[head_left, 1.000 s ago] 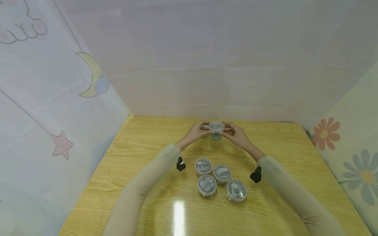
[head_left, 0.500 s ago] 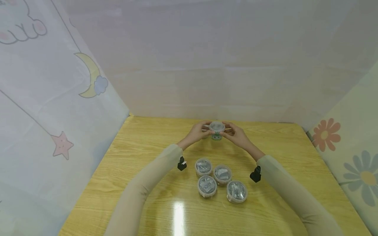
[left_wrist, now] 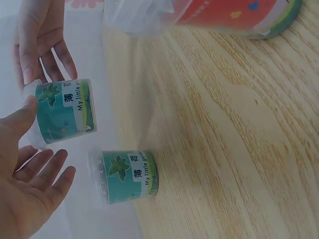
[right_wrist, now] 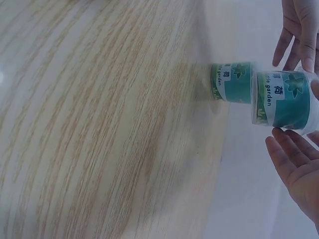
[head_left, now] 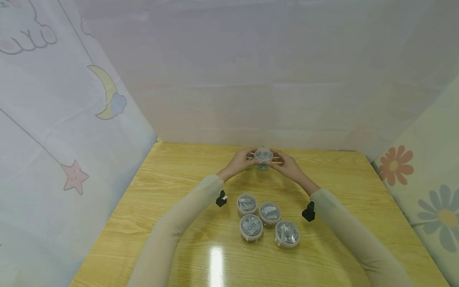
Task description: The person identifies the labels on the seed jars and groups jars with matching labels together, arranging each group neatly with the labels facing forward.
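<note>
Both hands hold a clear plastic tub (head_left: pixel 263 154) with a teal, leaf-printed label reading "My little garden" at the far side of the table. My left hand (head_left: pixel 238 161) grips it from the left, thumb at the front near the lid. On the opposite side my right hand (head_left: pixel 288 164) grips it the same way. In both wrist views the held tub (left_wrist: pixel 65 112) is raised above the wood. A matching teal tub (left_wrist: pixel 129 177) stands upright on the table beside it, mostly hidden behind my left hand in the head view.
Several lidded tubs, among them one at the front right (head_left: pixel 287 234), stand grouped nearer me on the wooden table (head_left: pixel 172 247). A red-labelled tub (left_wrist: pixel 224 15) shows close up in the left wrist view. Printed cloth walls (head_left: pixel 251 107) enclose the table's back and sides.
My left forearm has shifted slightly to the right. Both hands keep their grip on the tub in nearly the same spot, and the grouped tubs stay put.
</note>
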`<state>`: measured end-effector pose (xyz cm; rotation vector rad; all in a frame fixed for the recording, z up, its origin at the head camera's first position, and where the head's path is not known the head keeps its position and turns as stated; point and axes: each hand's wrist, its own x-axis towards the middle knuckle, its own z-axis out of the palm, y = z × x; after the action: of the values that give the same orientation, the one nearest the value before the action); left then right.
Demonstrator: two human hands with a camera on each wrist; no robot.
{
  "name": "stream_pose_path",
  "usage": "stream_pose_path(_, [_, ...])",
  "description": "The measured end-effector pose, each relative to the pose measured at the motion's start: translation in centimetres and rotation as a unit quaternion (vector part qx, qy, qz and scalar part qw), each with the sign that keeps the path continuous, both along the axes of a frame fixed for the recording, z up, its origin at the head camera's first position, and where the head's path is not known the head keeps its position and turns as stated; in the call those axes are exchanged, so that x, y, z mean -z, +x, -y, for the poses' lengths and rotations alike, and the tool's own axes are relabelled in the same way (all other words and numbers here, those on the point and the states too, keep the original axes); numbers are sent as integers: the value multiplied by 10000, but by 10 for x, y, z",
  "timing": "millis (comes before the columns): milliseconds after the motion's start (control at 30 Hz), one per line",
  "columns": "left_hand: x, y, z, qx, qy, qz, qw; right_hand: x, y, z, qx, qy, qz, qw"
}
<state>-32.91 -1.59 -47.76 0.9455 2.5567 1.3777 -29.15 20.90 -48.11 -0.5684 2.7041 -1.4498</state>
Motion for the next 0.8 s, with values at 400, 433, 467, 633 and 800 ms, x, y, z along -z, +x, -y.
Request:
stream_pose_path(400, [7, -6, -5, -182, -588, -370, 9974, 7, -5, 1, 118, 289, -163, 9994])
stream_pose_path(433, [7, -6, -6, -211, -683, -409, 9966, 8, -5, 1, 132, 304, -122, 9994])
stream_pose_path(467, [7, -6, -6, -241, -768, -441, 9958, 8, -6, 1, 124, 308, -116, 9994])
stream_pose_path(633, [7, -8, -8, -335, -1096, -558, 9918, 10, -9, 1, 168, 285, -103, 9994])
stream_pose_path(800, [11, -12, -13, -394, -1256, -736, 9886, 15, -12, 1, 240, 372, -117, 9990])
